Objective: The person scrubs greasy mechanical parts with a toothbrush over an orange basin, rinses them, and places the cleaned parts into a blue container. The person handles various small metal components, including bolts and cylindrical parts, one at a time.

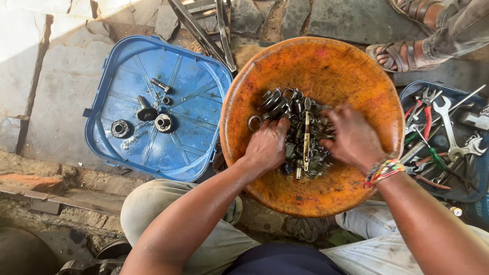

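Metal parts (300,135): dark, greasy rings, bearings and bolts heaped mid orange basin (326,71).
Left hand (267,145): fingers curled into the heap; grip unclear.
Right hand (354,137): fingers buried in parts; grip unclear.

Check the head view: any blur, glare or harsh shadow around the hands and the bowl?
Head view: daylight, with a blown-out sunlit patch on the stone floor at top left. Right hand slightly motion-blurred; left hand sharper. Orange bowl evenly lit, no glare; metal parts readable. Blue lid in focus. Slight wide-angle bending at the edges.
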